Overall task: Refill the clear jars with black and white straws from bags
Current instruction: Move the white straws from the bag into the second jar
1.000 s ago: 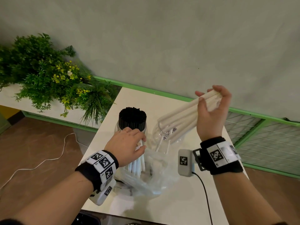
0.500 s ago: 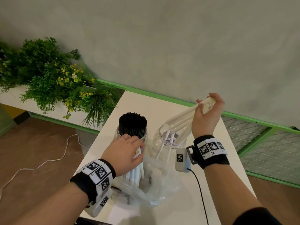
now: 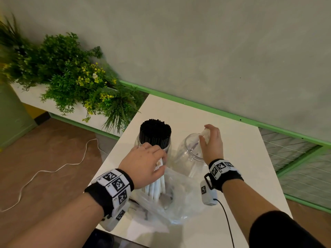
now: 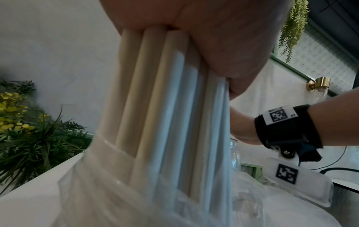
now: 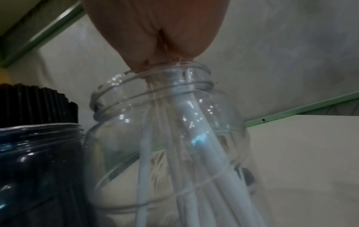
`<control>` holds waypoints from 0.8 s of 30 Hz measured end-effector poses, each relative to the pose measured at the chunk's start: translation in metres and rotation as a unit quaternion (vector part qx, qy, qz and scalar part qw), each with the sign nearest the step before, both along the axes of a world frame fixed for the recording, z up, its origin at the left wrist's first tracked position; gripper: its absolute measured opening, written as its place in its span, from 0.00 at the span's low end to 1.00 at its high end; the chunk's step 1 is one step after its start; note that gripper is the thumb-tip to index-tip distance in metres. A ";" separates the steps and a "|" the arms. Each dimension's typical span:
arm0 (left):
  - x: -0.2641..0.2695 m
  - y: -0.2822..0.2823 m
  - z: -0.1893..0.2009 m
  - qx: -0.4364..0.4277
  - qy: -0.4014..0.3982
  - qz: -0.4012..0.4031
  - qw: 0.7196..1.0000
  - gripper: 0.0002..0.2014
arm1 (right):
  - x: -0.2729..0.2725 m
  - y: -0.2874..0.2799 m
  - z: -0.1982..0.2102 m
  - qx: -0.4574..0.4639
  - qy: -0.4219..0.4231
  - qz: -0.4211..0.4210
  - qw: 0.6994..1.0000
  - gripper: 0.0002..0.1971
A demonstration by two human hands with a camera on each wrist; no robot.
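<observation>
The right hand (image 3: pixel 212 143) pinches white straws (image 5: pixel 196 138) upright in the far-right clear jar (image 3: pixel 190 154) to seat them, beside the black-filled jar (image 3: pixel 155 138), while the left hand (image 3: pixel 143 164) grips more straws (image 4: pixel 165 107) standing in the near bag (image 3: pixel 179 199), ready for the next load.

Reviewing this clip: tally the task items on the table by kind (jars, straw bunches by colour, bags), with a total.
Clear jars: 2, one full, one being filled
Black straw bunches: 1, in the full jar
White straw bunches: 2, one in the left hand, one going into the jar
Plastic bags: 1
Total: 6
</observation>
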State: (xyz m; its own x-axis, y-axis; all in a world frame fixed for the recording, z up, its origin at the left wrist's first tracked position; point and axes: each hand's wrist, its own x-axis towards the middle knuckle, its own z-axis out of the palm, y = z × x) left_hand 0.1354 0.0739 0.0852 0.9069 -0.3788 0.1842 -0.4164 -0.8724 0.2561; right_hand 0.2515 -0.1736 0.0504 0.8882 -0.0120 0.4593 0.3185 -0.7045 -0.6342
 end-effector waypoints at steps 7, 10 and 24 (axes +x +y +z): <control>0.002 0.000 0.002 0.012 0.006 0.003 1.000 0.14 | 0.010 -0.016 -0.004 0.022 0.036 -0.023 0.999 0.19; 0.003 0.001 0.001 0.009 0.013 0.007 1.000 0.16 | 0.020 -0.021 -0.001 -0.010 0.039 -0.009 0.999 0.19; 0.007 0.003 0.001 0.009 0.029 0.007 1.000 0.14 | 0.052 -0.016 0.010 -0.156 -0.030 0.032 0.987 0.12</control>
State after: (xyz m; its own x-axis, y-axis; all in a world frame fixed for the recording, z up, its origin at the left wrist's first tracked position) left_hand 0.1424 0.0772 0.0857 0.9215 -0.3682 0.1239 -0.3882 -0.8830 0.2638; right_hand 0.3036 -0.1895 0.0608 0.8537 0.1932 0.4836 0.3991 -0.8393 -0.3691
